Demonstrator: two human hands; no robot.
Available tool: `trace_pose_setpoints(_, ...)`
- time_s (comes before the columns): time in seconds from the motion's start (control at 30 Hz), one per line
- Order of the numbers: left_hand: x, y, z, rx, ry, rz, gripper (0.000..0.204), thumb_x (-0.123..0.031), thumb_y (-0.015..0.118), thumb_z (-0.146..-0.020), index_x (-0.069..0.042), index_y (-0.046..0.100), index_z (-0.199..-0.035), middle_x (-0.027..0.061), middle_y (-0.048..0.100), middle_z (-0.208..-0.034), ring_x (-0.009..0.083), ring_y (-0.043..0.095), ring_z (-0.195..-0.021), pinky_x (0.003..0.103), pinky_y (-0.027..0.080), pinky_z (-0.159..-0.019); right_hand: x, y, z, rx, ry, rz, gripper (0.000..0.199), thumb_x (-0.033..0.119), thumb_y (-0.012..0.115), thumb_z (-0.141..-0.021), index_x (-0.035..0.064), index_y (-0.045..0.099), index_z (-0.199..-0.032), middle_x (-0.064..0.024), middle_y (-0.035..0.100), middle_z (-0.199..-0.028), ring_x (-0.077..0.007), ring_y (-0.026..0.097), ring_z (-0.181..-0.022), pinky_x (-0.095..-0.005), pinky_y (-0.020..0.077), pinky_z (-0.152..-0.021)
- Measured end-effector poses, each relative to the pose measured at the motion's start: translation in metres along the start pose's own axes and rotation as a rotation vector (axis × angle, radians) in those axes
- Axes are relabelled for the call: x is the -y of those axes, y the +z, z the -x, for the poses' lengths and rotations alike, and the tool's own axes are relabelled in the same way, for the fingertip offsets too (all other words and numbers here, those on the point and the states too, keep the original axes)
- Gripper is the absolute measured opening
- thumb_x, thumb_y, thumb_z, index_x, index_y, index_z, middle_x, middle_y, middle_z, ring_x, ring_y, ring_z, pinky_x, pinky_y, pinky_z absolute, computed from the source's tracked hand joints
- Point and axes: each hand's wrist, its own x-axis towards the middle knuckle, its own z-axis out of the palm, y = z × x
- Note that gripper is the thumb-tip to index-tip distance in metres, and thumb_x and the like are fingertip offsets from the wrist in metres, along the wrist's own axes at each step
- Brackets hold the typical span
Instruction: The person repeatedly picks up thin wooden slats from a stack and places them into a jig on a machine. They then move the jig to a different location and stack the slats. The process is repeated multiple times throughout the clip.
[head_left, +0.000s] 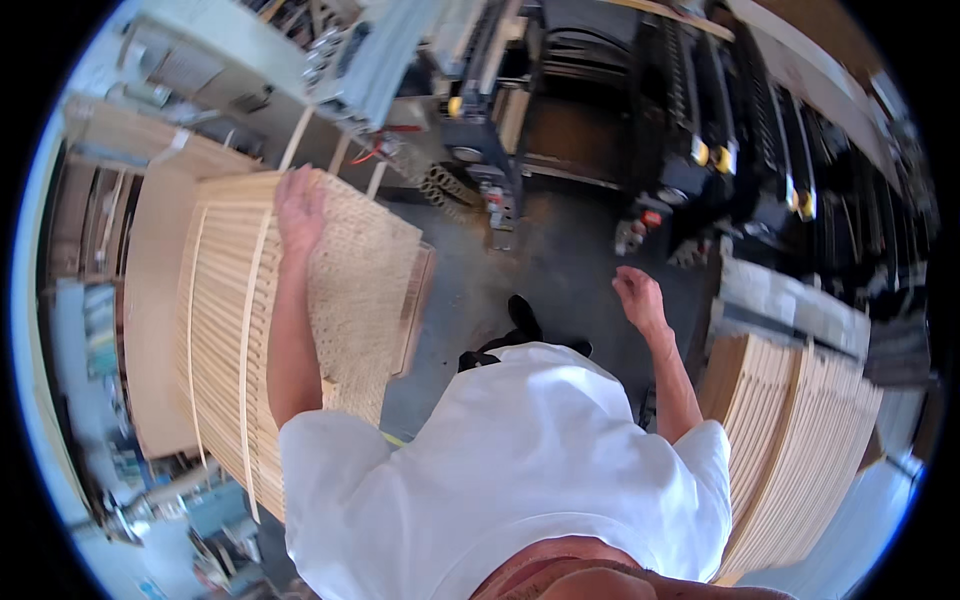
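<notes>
My left hand [300, 208] lies on top of a tall stack of light wooden slats [222, 300] at the left, fingers stretched toward its far edge. Next to that hand, a thin wooden strip [252, 330] runs along the stack's top, and a second thin strip [196, 290] lies farther left. The side of the stack [362, 270] shows many slat ends with small holes or gaps. Out in the air to the right, my right hand [640, 298] is loosely closed, and nothing shows in it.
Black machinery [580, 120] with rails and yellow-capped arms stands ahead. A second stack of slats [790, 440] rises close on my right. Grey floor [450, 320] lies between the stacks, with a coiled hose [440, 190] near the machine. A large brown board [160, 320] stands left of the first stack.
</notes>
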Motion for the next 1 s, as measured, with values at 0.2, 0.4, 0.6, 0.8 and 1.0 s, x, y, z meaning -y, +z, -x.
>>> trace_pose_setpoints(0.2,0.044,0.016,0.001,0.094,0.111,-0.029,0.045,-0.023,0.055,-0.098,-0.002,0.051,-0.137,0.0207,0.055,-0.136,0.0386,0.046,-0.13,0.047,0.031,-0.114,-0.04,-0.056,0.07,-0.166,0.052,0.118,0.03,0.021,0.065,-0.09,0.0041,0.066,-0.115,-0.0154,0.067,-0.112,-0.0348,0.065,-0.102,-0.0422,0.0529,-0.087)
trace_pose_setpoints(0.4,0.035,-0.003,-0.01,0.117,0.204,-0.154,0.057,-0.036,0.056,-0.098,0.007,0.05,-0.134,0.0296,0.052,-0.135,0.0437,0.048,-0.125,0.048,0.036,-0.109,-0.057,-0.174,0.165,-0.855,0.133,0.095,0.028,0.014,0.07,-0.088,0.0065,0.066,-0.115,-0.0155,0.068,-0.109,-0.0345,0.065,-0.101,-0.0388,0.0536,-0.085)
trace_pose_setpoints(0.6,-0.028,-0.027,-0.023,0.174,0.014,-0.578,0.069,-0.047,0.056,-0.096,0.009,0.047,-0.136,0.0296,0.047,-0.139,0.0436,0.044,-0.13,0.048,0.034,-0.11,-0.147,-0.247,0.341,-0.949,0.819,0.79,0.033,0.013,0.065,-0.084,0.0108,0.064,-0.117,-0.0127,0.065,-0.114,-0.0348,0.06,-0.106,-0.0454,0.0491,-0.09)
trace_pose_setpoints(0.8,-0.199,0.021,-0.04,-0.111,0.343,0.056,0.044,-0.031,0.065,-0.093,0.008,0.065,-0.112,0.027,0.066,-0.111,0.0423,0.061,-0.106,0.046,0.046,-0.095,-0.182,-0.225,0.405,-1.007,0.747,1.006,0.007,0.013,0.063,-0.086,0.0081,0.061,-0.091,-0.0142,0.063,-0.101,-0.0375,0.059,-0.095,-0.0483,0.049,-0.08)
trace_pose_setpoints(1.0,-0.323,0.105,-0.046,0.054,0.386,0.292,0.039,-0.017,0.072,-0.083,0.001,0.063,-0.116,0.0205,0.062,-0.119,0.0387,0.056,-0.115,0.045,0.044,-0.101,-0.187,-0.219,0.408,-0.855,0.914,1.051,0.013,0.015,0.062,-0.092,0.0037,0.06,-0.098,-0.0116,0.061,-0.107,-0.0318,0.058,-0.101,-0.0467,0.0494,-0.084)
